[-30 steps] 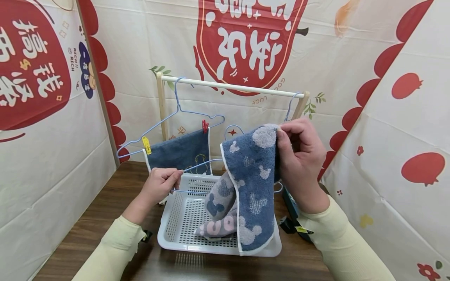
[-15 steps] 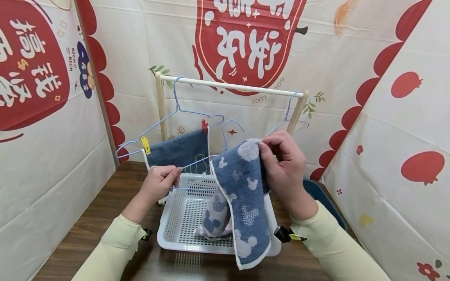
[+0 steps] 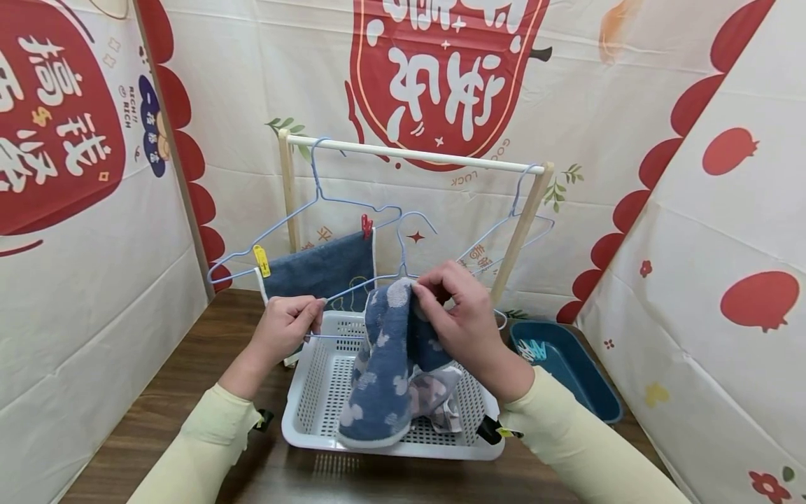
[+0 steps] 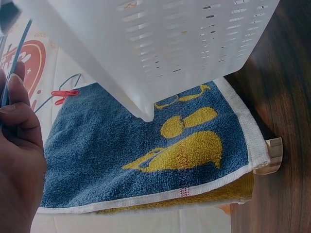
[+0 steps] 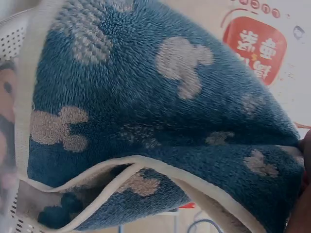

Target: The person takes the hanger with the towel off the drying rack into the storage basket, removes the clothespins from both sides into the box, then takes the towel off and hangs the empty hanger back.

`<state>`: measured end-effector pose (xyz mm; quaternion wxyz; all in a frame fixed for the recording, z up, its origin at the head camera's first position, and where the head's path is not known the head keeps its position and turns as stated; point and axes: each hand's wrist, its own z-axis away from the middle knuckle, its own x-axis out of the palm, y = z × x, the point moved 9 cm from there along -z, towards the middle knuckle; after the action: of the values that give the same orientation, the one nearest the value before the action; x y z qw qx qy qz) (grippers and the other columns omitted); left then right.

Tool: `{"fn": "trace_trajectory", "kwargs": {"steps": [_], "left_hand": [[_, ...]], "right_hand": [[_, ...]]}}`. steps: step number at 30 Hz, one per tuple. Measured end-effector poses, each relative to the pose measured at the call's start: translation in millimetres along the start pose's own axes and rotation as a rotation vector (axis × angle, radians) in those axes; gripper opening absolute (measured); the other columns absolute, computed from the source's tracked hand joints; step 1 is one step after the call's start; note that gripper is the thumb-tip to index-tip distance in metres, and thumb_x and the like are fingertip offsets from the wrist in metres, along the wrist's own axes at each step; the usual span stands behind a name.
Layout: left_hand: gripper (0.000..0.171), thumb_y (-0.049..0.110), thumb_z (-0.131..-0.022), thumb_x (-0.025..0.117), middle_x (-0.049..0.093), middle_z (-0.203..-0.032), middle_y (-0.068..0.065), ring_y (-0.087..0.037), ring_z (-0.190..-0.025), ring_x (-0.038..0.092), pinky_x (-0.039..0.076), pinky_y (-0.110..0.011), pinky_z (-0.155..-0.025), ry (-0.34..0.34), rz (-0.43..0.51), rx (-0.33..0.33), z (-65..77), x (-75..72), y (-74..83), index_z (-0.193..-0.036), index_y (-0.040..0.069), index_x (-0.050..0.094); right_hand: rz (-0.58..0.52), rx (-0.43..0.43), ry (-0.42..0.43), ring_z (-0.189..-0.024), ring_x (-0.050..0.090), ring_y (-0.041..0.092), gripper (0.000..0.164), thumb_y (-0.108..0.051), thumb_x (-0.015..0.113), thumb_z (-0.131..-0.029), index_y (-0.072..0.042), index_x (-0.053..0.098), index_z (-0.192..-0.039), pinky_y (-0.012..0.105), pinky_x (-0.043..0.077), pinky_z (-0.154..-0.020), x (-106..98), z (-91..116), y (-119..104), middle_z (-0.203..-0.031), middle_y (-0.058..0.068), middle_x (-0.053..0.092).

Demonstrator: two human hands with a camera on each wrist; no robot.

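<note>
My left hand (image 3: 290, 329) grips the left end of a light-blue wire hanger (image 3: 401, 238), whose hook points up. Between thumb and fingers, my right hand (image 3: 462, 315) pinches the upper part of a blue towel (image 3: 380, 364) patterned with pale mouse-head shapes. The towel drapes over the hanger's bottom bar and hangs down in front of a white plastic basket (image 3: 315, 442). In the right wrist view the towel's white-edged folds (image 5: 141, 160) fill most of the picture. A pinkish-grey patterned cloth (image 3: 434, 395) lies in the basket.
Behind stands a wooden rack with a white bar (image 3: 441, 158). On it hang another wire hanger (image 3: 518, 192) and one with a dark blue towel (image 3: 308, 273), clipped by yellow (image 3: 261, 260) and red (image 3: 367, 225) pegs. A dark blue tray (image 3: 582, 378) holding pegs (image 3: 532, 350) sits right.
My right hand has moved left and down, bringing the towel over the hanger toward its middle. The hanger's hook and the peg tray have come into fuller view. My left hand keeps its place.
</note>
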<state>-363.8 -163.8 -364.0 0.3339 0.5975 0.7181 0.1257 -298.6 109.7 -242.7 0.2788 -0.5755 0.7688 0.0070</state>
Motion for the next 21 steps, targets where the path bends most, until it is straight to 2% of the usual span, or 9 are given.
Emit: {"fn": "trace_trajectory", "kwargs": {"steps": [8, 14, 21], "left_hand": [[0.04, -0.007, -0.107, 0.064, 0.066, -0.065, 0.007, -0.01, -0.052, 0.055, 0.048, -0.023, -0.046, -0.003, -0.01, 0.002, 0.2, 1.0, -3.1, -0.076, 0.017, 0.07], [0.041, -0.006, -0.108, 0.064, 0.065, -0.065, 0.008, -0.011, -0.053, 0.056, 0.047, -0.023, -0.046, -0.01, -0.022, 0.004, 0.8, 0.9, -5.3, -0.076, 0.019, 0.07], [0.04, -0.006, -0.108, 0.064, 0.065, -0.066, 0.008, -0.01, -0.053, 0.055, 0.046, -0.023, -0.046, -0.016, -0.022, 0.002, 1.2, 1.0, -6.8, -0.076, 0.018, 0.07]], "right_hand": [[0.03, 0.059, -0.117, -0.082, 0.058, 0.013, 0.007, -0.005, 0.076, -0.105, -0.013, 0.075, -0.105, 0.032, 0.055, -0.067, 29, 12, 7, -0.095, -0.003, 0.064], [0.06, 0.041, -0.231, -0.082, 0.058, 0.01, 0.006, -0.008, 0.076, -0.106, -0.014, 0.074, -0.105, 0.029, 0.056, -0.066, 55, 26, 6, -0.097, -0.004, 0.063], [0.077, 0.064, -0.356, -0.082, 0.058, 0.01, 0.003, -0.014, 0.076, -0.107, -0.015, 0.075, -0.109, 0.023, 0.054, -0.068, 75, 40, 11, -0.097, -0.008, 0.06]]}}
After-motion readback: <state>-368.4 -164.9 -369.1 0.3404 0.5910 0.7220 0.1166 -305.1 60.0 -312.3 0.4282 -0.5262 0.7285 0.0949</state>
